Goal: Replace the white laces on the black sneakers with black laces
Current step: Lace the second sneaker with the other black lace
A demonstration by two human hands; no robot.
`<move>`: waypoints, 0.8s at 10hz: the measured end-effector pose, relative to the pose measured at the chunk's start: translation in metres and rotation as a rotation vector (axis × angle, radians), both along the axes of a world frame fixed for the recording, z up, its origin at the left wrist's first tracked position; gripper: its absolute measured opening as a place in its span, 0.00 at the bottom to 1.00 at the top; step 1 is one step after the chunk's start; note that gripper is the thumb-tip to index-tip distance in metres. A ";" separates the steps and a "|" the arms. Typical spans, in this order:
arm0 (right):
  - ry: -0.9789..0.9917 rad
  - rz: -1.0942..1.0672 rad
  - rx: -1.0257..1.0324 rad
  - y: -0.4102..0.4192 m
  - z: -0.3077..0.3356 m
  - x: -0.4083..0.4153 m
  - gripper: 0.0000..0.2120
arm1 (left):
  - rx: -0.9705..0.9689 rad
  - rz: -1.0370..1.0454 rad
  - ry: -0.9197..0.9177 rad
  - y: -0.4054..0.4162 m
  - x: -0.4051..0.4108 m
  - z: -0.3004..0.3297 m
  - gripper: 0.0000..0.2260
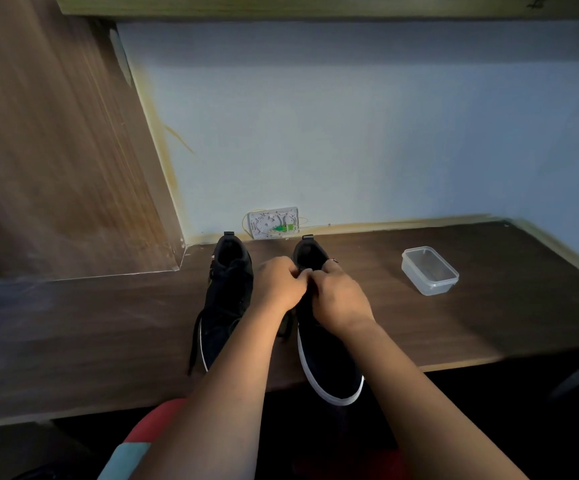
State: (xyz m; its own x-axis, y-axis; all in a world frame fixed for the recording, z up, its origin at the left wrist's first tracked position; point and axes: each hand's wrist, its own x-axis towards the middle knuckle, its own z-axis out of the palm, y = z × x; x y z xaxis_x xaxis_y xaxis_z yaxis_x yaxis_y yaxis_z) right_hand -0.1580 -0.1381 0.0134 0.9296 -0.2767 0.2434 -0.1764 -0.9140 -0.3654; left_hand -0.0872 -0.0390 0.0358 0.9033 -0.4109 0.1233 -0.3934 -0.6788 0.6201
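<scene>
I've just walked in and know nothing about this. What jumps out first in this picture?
Two hands, the left hand and right hand, meet with curled fingers over the top of the right black sneaker, whose white-edged toe overhangs the desk's front edge. Its twin, the left black sneaker, stands beside it, and an empty clear plastic container sits further right.

Both forearms are bare from the lower edge of the view to the wrists, with no sleeves, watch or bracelet showing. The left hand (278, 285) and right hand (341, 299) wear no gloves. Below the arms lies a garment (142, 438) of red fabric with a light blue-green panel; its type cannot be determined.
</scene>
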 end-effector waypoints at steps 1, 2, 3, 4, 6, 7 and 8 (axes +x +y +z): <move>-0.035 -0.085 0.021 -0.005 0.004 -0.001 0.06 | -0.032 0.018 0.052 0.000 0.004 -0.003 0.17; -0.211 -0.248 0.226 -0.037 0.010 -0.004 0.06 | -0.239 0.043 0.258 0.004 0.010 -0.008 0.13; -0.280 -0.438 0.672 -0.066 0.014 -0.011 0.08 | -0.324 0.066 0.381 0.005 0.013 -0.012 0.12; -0.702 -0.519 1.790 -0.079 0.024 -0.017 0.09 | -0.351 0.075 0.398 0.004 0.014 -0.014 0.12; -0.415 -0.269 1.206 -0.047 0.028 -0.015 0.05 | -0.357 0.071 0.427 0.002 0.012 -0.014 0.10; -0.026 0.044 0.193 -0.040 0.011 -0.011 0.09 | -0.356 0.083 0.419 0.002 0.012 -0.014 0.11; -0.016 0.042 0.094 -0.041 0.004 -0.009 0.06 | -0.351 0.069 0.422 0.002 0.012 -0.015 0.11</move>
